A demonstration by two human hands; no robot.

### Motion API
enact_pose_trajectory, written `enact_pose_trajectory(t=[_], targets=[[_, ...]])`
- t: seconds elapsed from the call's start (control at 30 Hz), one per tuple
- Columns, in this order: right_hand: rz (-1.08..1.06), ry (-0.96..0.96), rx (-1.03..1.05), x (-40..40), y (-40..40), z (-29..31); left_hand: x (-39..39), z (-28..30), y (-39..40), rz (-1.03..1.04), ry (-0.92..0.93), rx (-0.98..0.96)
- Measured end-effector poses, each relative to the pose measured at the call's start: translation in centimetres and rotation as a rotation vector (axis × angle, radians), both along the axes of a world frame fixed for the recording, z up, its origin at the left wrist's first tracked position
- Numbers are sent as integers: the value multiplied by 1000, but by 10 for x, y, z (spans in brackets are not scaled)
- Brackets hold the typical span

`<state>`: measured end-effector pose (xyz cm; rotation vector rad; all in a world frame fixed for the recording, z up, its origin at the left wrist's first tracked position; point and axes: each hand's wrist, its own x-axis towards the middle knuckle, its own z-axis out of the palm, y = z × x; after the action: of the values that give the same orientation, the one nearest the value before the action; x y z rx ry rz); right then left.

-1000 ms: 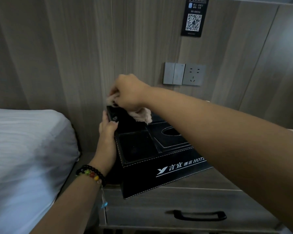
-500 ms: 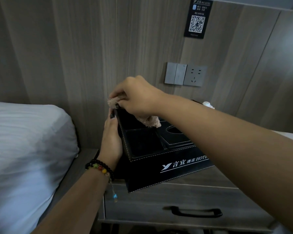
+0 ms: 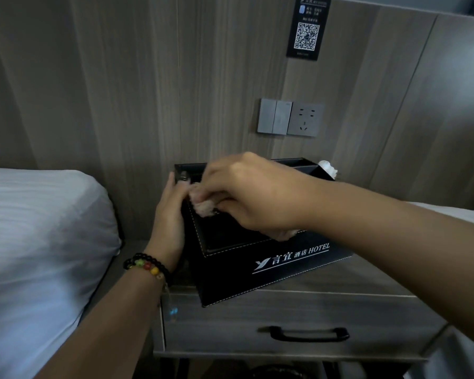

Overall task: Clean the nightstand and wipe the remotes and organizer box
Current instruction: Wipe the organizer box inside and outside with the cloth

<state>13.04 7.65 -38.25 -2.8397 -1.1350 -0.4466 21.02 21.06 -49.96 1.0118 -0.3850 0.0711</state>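
Black organizer box (image 3: pixel 271 272) sat on grey wooden nightstand (image 3: pixel 298 318) against wood-panelled wall (image 3: pixel 148 91), bed (image 3: pixel 39 242) beside. Left hand (image 3: pixel 167 217) gripped box's left side. Right hand (image 3: pixel 252 192) clutched pinkish cloth (image 3: pixel 203 206) at box's top edge.

Right hand (image 3: pixel 253 195) presses cloth (image 3: pixel 203 205) on organizer box (image 3: pixel 274 272); left hand (image 3: pixel 169 214) grips its side.
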Motion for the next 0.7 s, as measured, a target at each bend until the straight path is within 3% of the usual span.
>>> enact_pose_trajectory(t=[0.13,0.33,0.5,0.63,0.7], targets=[[-129,16,-74,-2,-21,6,-5,6,4,22,-35,153],[-2,-121,1,-10,9,-13,-9,10,2,192,-56,286],[-139,-8,-31,-10,-25,2,-12,19,6,155,8,349],[-223,-23,118,-22,-29,2,-15,22,4,181,14,398],[-169,-20,224,-34,-16,-16,-16,26,4,200,60,389]])
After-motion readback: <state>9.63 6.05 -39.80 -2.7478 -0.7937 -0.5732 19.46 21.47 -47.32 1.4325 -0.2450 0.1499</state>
